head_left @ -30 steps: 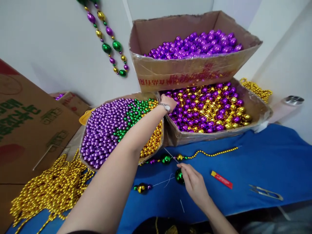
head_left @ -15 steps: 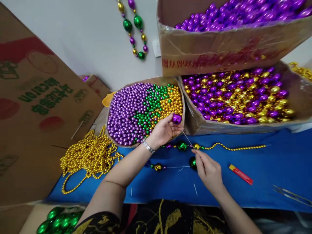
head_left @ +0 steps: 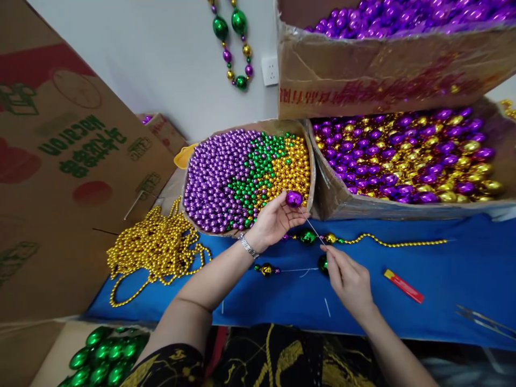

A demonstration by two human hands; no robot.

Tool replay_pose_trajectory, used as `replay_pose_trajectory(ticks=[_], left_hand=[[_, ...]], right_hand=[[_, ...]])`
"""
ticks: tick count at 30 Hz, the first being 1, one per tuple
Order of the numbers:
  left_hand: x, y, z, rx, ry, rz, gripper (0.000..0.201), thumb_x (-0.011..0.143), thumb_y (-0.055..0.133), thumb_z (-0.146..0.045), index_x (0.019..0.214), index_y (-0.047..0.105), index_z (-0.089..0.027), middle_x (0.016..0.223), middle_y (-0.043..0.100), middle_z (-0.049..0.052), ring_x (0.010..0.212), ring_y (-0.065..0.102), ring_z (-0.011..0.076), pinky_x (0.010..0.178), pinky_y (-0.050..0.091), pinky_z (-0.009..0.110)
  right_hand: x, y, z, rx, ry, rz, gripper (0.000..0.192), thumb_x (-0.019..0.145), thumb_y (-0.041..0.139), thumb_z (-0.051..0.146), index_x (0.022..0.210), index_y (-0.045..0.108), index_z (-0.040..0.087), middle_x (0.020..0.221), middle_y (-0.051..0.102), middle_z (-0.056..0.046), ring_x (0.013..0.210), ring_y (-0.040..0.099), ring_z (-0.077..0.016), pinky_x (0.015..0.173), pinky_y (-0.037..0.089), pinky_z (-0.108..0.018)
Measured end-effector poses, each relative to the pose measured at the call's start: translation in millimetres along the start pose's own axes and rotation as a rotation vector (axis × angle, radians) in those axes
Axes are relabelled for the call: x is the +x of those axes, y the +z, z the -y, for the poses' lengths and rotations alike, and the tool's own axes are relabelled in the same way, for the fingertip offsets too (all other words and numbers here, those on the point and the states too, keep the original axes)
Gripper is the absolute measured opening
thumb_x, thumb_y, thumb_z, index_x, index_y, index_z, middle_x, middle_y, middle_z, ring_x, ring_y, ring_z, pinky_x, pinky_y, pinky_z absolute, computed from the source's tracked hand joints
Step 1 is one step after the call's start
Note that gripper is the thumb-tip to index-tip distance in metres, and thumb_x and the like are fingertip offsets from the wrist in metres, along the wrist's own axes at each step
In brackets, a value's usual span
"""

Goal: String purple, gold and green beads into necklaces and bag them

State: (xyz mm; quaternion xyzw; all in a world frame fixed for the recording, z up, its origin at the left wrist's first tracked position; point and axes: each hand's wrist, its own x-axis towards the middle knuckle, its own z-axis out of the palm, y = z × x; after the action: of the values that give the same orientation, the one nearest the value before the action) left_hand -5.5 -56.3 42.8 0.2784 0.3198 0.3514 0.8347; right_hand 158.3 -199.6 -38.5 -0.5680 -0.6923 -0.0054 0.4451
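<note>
My left hand (head_left: 278, 217), palm turned up, pinches a large shiny purple bead (head_left: 294, 199) at the thumb and fingertips. Between thumb and fingers, my right hand (head_left: 350, 277) grips a thin straight needle (head_left: 312, 226), its far end at the purple bead. Beside the right fingers lies a big green bead (head_left: 323, 264), partly hidden by the hand. A pale thread (head_left: 300, 270) runs left from it to a small gold bead (head_left: 266, 269) on the blue cloth. Behind the hands lies a beaded strand (head_left: 307, 237) with a gold bead chain (head_left: 397, 244) at its right end.
An open box of small beads (head_left: 220, 177) stands behind my left hand. Boxes of purple-and-gold beads (head_left: 403, 161) and purple beads (head_left: 382, 19) are at right. A gold bead pile (head_left: 151, 242), a red-and-yellow packet (head_left: 404, 286) and metal tweezers (head_left: 484, 321) lie on the blue cloth (head_left: 282, 301).
The whole view has shifted slightly, so things appear a little to the right and higher. Both hands keep nearly the same pose, with the needle at the purple bead.
</note>
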Motion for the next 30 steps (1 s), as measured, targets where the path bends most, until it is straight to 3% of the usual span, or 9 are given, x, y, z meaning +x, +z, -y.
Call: replay_pose_trajectory(ticks=[8, 15, 18, 23, 25, 27, 30], left_hand=[[-0.5, -3.5, 5.4, 0.004, -0.021, 0.004, 0.040, 0.093, 0.051, -0.049, 0.088, 0.066, -0.012, 0.082, 0.072, 0.011, 0.082, 0.071, 0.0199, 0.076, 0.057, 0.031], [-11.4, -0.2, 28.4, 0.172, 0.259, 0.053, 0.035, 0.080, 0.073, -0.045, 0.094, 0.060, -0.015, 0.092, 0.071, 0.008, 0.083, 0.071, 0.0177, 0.081, 0.055, 0.032], [-14.2, -2.1, 37.2, 0.124, 0.223, 0.066, 0.037, 0.081, 0.070, -0.048, 0.093, 0.060, -0.014, 0.092, 0.070, 0.008, 0.088, 0.071, 0.0195, 0.083, 0.055, 0.033], [-21.2, -6.7, 47.3, 0.149, 0.248, 0.069, 0.037, 0.081, 0.071, -0.047, 0.095, 0.060, -0.015, 0.093, 0.068, 0.007, 0.088, 0.070, 0.0188, 0.084, 0.055, 0.034], [-25.6, -9.2, 43.8, 0.245, 0.210, 0.132, 0.039, 0.083, 0.067, -0.051, 0.099, 0.062, -0.016, 0.095, 0.068, 0.008, 0.088, 0.068, 0.0194, 0.083, 0.055, 0.035], [-27.6, -15.7, 30.6, 0.485, 0.248, 0.169, 0.041, 0.086, 0.061, -0.052, 0.108, 0.063, -0.017, 0.101, 0.068, 0.010, 0.092, 0.066, 0.0207, 0.083, 0.054, 0.036], [-19.8, -36.0, -2.8, 1.022, 0.527, -0.007, 0.031, 0.087, 0.061, -0.040, 0.111, 0.066, -0.021, 0.108, 0.066, 0.011, 0.104, 0.058, 0.0244, 0.096, 0.045, 0.040]], right_hand=[[1.3, -1.9, -0.4, -0.025, -0.017, 0.008, 0.027, 0.095, 0.049, 0.014, 0.117, 0.063, 0.019, 0.101, 0.075, -0.006, 0.086, 0.073, -0.0155, 0.077, 0.058, -0.025], [1.3, -1.4, -0.1, -0.090, -0.013, -0.006, 0.024, 0.094, 0.050, 0.017, 0.113, 0.065, 0.019, 0.099, 0.076, -0.006, 0.082, 0.074, -0.0158, 0.076, 0.058, -0.025], [0.9, -0.9, -0.2, -0.042, 0.015, 0.043, 0.023, 0.096, 0.048, 0.019, 0.111, 0.065, 0.019, 0.099, 0.076, -0.005, 0.082, 0.073, -0.0154, 0.075, 0.058, -0.024], [1.7, 2.5, -1.2, -0.118, -0.073, 0.011, 0.023, 0.094, 0.051, 0.016, 0.114, 0.063, 0.018, 0.097, 0.076, -0.006, 0.079, 0.073, -0.0160, 0.073, 0.057, -0.025], [2.9, 3.5, -1.0, -0.082, -0.073, 0.028, 0.023, 0.094, 0.051, 0.016, 0.113, 0.063, 0.018, 0.098, 0.075, -0.006, 0.082, 0.073, -0.0161, 0.074, 0.057, -0.025], [3.1, 3.8, -1.5, -0.079, -0.077, 0.018, 0.022, 0.094, 0.051, 0.016, 0.113, 0.063, 0.017, 0.098, 0.075, -0.007, 0.082, 0.073, -0.0168, 0.075, 0.057, -0.025], [1.3, 4.0, -3.7, -0.126, -0.081, -0.019, 0.020, 0.094, 0.053, 0.017, 0.111, 0.063, 0.018, 0.094, 0.075, -0.007, 0.078, 0.073, -0.0176, 0.073, 0.057, -0.026]])
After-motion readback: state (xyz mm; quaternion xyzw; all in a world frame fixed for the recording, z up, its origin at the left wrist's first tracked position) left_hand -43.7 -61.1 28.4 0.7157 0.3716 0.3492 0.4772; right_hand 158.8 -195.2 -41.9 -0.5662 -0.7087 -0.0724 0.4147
